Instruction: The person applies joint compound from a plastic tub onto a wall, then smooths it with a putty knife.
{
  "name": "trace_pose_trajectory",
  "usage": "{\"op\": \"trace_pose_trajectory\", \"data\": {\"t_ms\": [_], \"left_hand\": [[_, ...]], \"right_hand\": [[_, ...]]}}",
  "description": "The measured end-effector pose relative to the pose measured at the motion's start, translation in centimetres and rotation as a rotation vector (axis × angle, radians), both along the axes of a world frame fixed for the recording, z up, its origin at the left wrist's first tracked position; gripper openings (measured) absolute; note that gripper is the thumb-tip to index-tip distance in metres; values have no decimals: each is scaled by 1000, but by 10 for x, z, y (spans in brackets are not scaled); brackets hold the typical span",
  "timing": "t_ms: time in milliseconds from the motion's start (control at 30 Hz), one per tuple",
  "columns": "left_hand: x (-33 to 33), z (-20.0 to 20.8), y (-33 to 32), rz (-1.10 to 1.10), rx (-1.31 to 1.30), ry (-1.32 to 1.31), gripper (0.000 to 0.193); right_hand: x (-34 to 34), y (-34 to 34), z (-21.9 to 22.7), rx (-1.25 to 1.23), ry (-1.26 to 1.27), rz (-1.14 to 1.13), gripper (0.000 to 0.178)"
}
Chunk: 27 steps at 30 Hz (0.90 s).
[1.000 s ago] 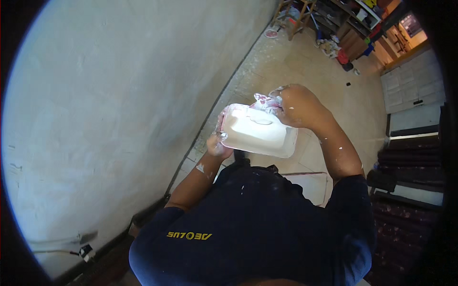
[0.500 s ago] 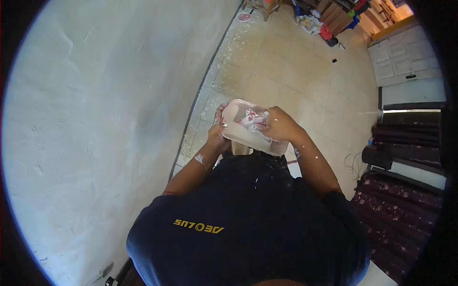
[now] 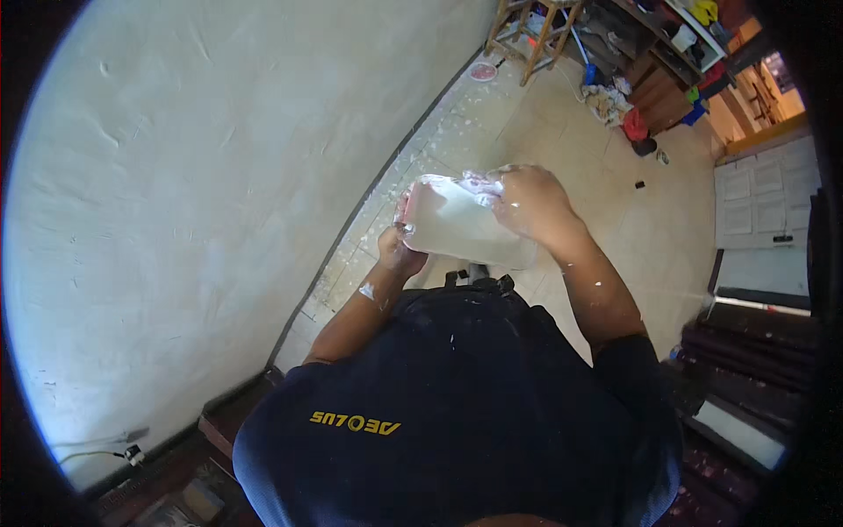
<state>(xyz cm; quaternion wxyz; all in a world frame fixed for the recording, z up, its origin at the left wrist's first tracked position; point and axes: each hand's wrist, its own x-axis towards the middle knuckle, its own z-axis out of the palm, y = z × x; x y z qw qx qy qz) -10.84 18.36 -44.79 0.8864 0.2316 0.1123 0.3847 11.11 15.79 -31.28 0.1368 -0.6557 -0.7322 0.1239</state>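
Observation:
My left hand [image 3: 402,252] grips the left end of a pale, shallow plastic tub [image 3: 465,230], with the fingers wrapped round its side. The tub is held in front of my waist, its open top towards me. White paste smears its far rim. At the tub's far right edge, my right hand [image 3: 532,204] is closed on a small item coated in white paste [image 3: 477,186]. Paste and fingers cover most of that item, so its kind does not show. White spots mark both forearms.
A whitish plastered wall [image 3: 219,158] runs along the left. White specks dot the tiled floor [image 3: 562,140]. Farther off are a wooden stool [image 3: 537,44], a round red-and-white item [image 3: 483,72] and heaped cloths [image 3: 606,104]. A white door [image 3: 764,189] and dark furniture [image 3: 746,351] are on the right.
My right hand has moved from inside the tub up to its far right rim, bringing the paste-coated item along. The tub's inside is more exposed. The view has shifted.

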Motion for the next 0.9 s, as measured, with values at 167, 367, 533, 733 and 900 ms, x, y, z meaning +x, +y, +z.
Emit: {"op": "trace_pose_trajectory", "data": {"t_ms": [167, 367, 533, 733, 900], "left_hand": [[15, -19, 6, 234, -47, -36, 74], [23, -34, 10, 303, -194, 55, 69], [27, -19, 9, 316, -176, -16, 69], [15, -1, 14, 392, -129, 64, 74], [-19, 26, 16, 473, -79, 78, 73]], "right_hand": [[-23, 34, -25, -120, -185, 160, 19], [-26, 65, -37, -360, -15, 265, 25], [-20, 76, -31, -420, 111, 366, 23], [-3, 97, -34, -259, 258, 266, 24], [-28, 124, 18, -447, 368, 389, 17]]}}
